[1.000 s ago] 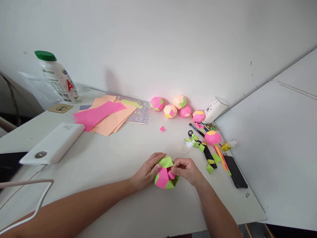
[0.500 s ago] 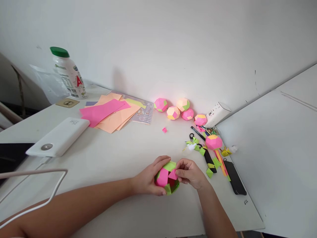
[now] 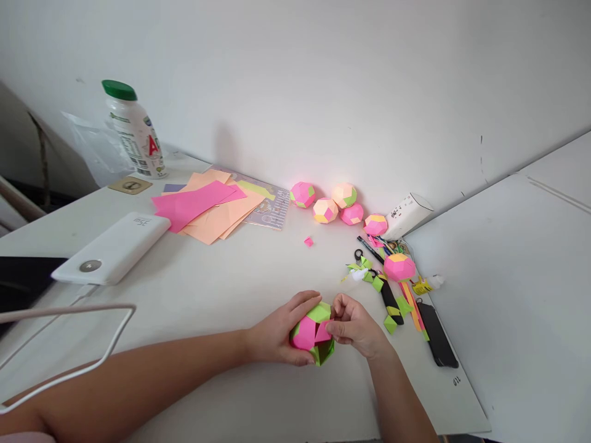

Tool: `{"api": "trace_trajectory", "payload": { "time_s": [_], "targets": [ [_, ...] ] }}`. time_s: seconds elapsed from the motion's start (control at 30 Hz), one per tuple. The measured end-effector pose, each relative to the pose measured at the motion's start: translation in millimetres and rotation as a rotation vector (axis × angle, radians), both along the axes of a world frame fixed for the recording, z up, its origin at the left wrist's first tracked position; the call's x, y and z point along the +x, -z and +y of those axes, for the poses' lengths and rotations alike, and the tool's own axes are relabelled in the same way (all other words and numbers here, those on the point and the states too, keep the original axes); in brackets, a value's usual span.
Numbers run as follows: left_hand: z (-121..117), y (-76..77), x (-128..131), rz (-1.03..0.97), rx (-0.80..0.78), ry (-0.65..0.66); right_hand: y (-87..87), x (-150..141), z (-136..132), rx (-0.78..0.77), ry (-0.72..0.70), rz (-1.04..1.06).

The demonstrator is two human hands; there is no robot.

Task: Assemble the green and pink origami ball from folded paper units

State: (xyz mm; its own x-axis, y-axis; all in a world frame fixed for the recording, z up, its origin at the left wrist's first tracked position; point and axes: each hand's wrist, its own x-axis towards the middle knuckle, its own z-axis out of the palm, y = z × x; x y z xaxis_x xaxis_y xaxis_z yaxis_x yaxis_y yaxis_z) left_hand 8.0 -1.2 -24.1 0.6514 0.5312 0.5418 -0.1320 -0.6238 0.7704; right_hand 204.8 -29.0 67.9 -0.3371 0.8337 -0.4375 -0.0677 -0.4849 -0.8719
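A pink and green folded-paper ball (image 3: 305, 333) with an opening in its near right side rests in my left hand (image 3: 284, 332), fingers over the top and thumb below. My right hand (image 3: 353, 326) pinches a small pink paper piece (image 3: 323, 332) between thumb and forefinger, against the ball's opening. Whether that piece is tucked into the ball, I cannot tell. A lone small pink folded piece (image 3: 308, 242) lies on the table beyond my hands. Green folded pieces (image 3: 377, 283) are scattered to the right, near scissors (image 3: 359, 254).
Several finished paper balls (image 3: 325, 210) sit along the wall, another ball (image 3: 399, 267) at right. Paper sheets (image 3: 198, 203), a white power bank (image 3: 113, 249) and a green-capped bottle (image 3: 136, 135) stand left. A glue bottle (image 3: 427, 283) and black case (image 3: 438, 333) lie right.
My right hand has pushed the pink piece slightly lower and closer over the ball's opening. My left hand keeps its grip. The whole view has shifted a little.
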Motion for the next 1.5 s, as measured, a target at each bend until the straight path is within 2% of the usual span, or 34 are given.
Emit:
{"api": "trace_trajectory", "payload": {
  "time_s": [0.53,1.13,1.27,1.5],
  "targets": [
    [-3,-2.4,0,0.074,0.093,-0.034,-2.0,-4,0,0.044,0.003,-0.083],
    [-2,-4.2,-2,0.09,0.086,-0.029,0.2,-7,-2,0.003,0.004,-0.095],
    [-2,-4.6,-3,0.052,-0.019,-0.036,5.6,-8,-1,0.081,0.075,-0.087],
    [-1,-9.4,-4,-0.072,-0.4,-0.086,22.7,2,14,0.291,0.36,0.053]
  ]
}}
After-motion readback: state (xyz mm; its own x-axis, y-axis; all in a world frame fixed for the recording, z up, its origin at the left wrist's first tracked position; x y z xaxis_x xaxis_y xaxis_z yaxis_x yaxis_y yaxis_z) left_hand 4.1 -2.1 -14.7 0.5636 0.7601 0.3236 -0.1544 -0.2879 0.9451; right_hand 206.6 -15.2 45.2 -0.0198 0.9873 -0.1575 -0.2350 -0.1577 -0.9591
